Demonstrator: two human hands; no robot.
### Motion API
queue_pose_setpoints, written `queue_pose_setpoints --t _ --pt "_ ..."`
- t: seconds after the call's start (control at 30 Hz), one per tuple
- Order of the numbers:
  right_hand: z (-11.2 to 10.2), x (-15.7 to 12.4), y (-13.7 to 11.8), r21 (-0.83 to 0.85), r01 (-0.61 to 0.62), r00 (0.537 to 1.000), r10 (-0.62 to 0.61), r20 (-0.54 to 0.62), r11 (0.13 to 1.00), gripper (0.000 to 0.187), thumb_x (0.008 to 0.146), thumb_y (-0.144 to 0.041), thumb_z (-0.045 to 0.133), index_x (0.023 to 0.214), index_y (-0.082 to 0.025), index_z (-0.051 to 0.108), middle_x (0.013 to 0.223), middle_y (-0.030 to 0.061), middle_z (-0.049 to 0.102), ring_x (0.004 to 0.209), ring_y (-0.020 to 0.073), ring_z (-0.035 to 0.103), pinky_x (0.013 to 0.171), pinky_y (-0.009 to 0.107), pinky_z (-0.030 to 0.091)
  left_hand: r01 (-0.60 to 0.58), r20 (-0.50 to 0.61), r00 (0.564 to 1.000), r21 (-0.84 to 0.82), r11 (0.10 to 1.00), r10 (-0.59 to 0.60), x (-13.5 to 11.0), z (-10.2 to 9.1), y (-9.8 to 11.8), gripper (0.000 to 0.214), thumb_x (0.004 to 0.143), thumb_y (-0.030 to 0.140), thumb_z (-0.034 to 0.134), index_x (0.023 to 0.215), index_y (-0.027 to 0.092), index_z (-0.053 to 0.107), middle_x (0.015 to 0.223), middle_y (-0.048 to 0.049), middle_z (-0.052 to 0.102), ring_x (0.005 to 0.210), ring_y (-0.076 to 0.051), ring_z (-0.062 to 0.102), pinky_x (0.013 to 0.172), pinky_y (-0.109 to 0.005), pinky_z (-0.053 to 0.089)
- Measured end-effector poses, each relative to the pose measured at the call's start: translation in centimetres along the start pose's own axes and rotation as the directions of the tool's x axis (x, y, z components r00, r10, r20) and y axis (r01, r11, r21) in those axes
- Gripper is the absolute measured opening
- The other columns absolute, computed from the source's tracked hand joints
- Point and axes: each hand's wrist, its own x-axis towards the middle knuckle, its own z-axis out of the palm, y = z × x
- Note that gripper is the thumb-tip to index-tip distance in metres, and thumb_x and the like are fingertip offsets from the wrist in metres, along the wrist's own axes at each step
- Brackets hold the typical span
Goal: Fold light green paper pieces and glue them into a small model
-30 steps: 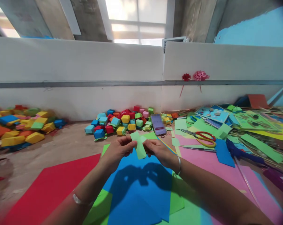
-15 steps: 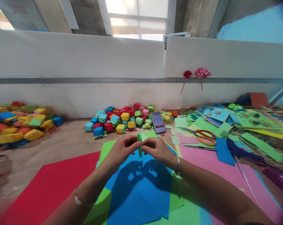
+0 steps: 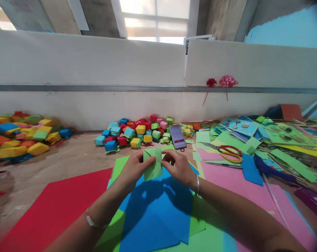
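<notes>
A small folded piece of light green paper (image 3: 153,170) is held up in the middle, its creased flat face toward me. My left hand (image 3: 137,168) grips it from the left, thumb pressed on the front. At its right edge, my right hand (image 3: 177,166) has thumb and fingertips bent together against the paper. Beneath both hands lie blue paper sheets (image 3: 155,217), with the shadow of my hands across them. Green sheets (image 3: 105,227) stick out from under the blue ones.
Red paper (image 3: 55,206) lies left. Folded paper cubes (image 3: 129,133) and a phone (image 3: 177,136) lie ahead, with another colourful heap (image 3: 24,136) far left. Scissors (image 3: 226,151), a pen (image 3: 224,165), pink paper (image 3: 226,185) and a dark blue glue gun (image 3: 271,169) are right.
The green folded paper has turned from edge-on to showing its flat face. My left thumb now lies across its front, and my right fingers have shifted to its right edge.
</notes>
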Motion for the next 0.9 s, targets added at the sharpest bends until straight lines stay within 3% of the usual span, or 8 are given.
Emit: queue_pose_setpoints --t 0.07,0.13,0.23,0.33,0.43,0.53,0.63,0.9 --pt "-0.2 -0.2 0.1 -0.275 0.289 0.946 -0.318 -0.065 0.917 0.033 0.087 -0.014 0.058 0.118 -0.019 0.065 0.097 0.0078 0.068 0.087 0.0188 0.062 0.075 0.031 0.053 -0.005 -0.002 1.000 -0.024 1.000 0.005 0.1 -0.1 -0.1 0.062 0.044 0.058 0.088 0.083 0.013 0.071 0.071 -0.0038 0.072 0.064 -0.018 0.062 0.060 -0.027 0.050" --pt "-0.5 -0.3 0.0 -0.491 0.442 0.841 -0.537 -0.063 0.750 0.037 0.090 -0.008 0.053 0.123 -0.021 0.063 0.111 0.0110 0.063 0.100 0.0208 0.059 0.079 0.032 0.052 -0.012 -0.006 1.000 -0.035 0.999 0.012 0.2 -0.2 -0.2 0.061 0.047 0.058 0.087 0.085 0.013 0.071 0.072 -0.0040 0.073 0.064 -0.018 0.062 0.059 -0.027 0.050" --pt "-0.9 -0.3 -0.7 -0.629 0.577 0.705 -0.707 0.062 0.520 0.036 0.091 -0.004 0.054 0.119 -0.024 0.065 0.116 0.0105 0.059 0.106 0.0207 0.054 0.081 0.032 0.048 -0.014 -0.011 1.000 -0.051 0.999 0.013 0.2 -0.3 -0.4 0.057 0.048 0.055 0.088 0.084 0.014 0.069 0.071 -0.0038 0.072 0.064 -0.019 0.062 0.056 -0.026 0.049" --pt "-0.9 -0.4 -1.2 -0.629 0.699 0.588 -0.773 0.236 0.340 0.025 0.092 -0.010 0.058 0.110 -0.025 0.067 0.112 0.0081 0.061 0.101 0.0197 0.053 0.077 0.032 0.042 0.037 0.043 0.998 -0.063 0.997 -0.034 0.2 -0.3 -0.7 0.055 0.049 0.053 0.089 0.081 0.013 0.069 0.070 -0.0036 0.071 0.064 -0.018 0.062 0.056 -0.025 0.049" --pt "-0.5 -0.4 -1.4 -0.625 0.729 0.567 -0.759 0.320 0.280 0.012 0.095 -0.017 0.058 0.101 -0.023 0.067 0.100 0.0059 0.063 0.090 0.0181 0.050 0.072 0.033 0.035 0.093 0.075 0.993 -0.048 0.994 -0.090 0.3 -0.4 -1.2 0.052 0.046 0.050 0.091 0.074 0.013 0.067 0.064 -0.0017 0.067 0.057 -0.015 0.058 0.050 -0.024 0.046" --pt "-0.3 -0.4 -1.7 -0.610 0.748 0.589 -0.685 0.430 0.260 0.012 0.097 -0.017 0.053 0.096 -0.021 0.064 0.088 0.0041 0.060 0.081 0.0172 0.046 0.069 0.033 0.030 0.115 0.063 0.992 -0.035 0.993 -0.113 0.5 -0.5 -1.4 0.051 0.043 0.047 0.093 0.066 0.013 0.063 0.057 0.0010 0.062 0.050 -0.012 0.053 0.044 -0.021 0.040" --pt "-0.6 -0.4 -2.2 -0.600 0.751 0.619 -0.610 0.495 0.276 0.013 0.098 -0.016 0.050 0.097 -0.019 0.063 0.082 0.0031 0.058 0.077 0.0174 0.044 0.065 0.033 0.026 0.128 0.078 0.989 -0.037 0.991 -0.125 0.7 -0.6 -1.4 0.055 0.046 0.057 0.089 0.067 0.014 0.063 0.056 0.0009 0.062 0.048 -0.012 0.052 0.041 -0.021 0.038" --pt "-1.7 0.1 -2.1 -0.590 0.769 0.534 -0.754 0.383 0.246 0.019 0.095 -0.012 0.056 0.077 -0.018 0.060 0.074 0.0008 0.058 0.071 0.0142 0.047 0.065 0.031 0.033 0.107 0.134 0.986 -0.080 0.991 -0.096 0.5 -1.1 -0.8 0.053 0.048 0.057 0.090 0.070 0.014 0.068 0.063 -0.0025 0.069 0.055 -0.015 0.059 0.051 -0.024 0.046"
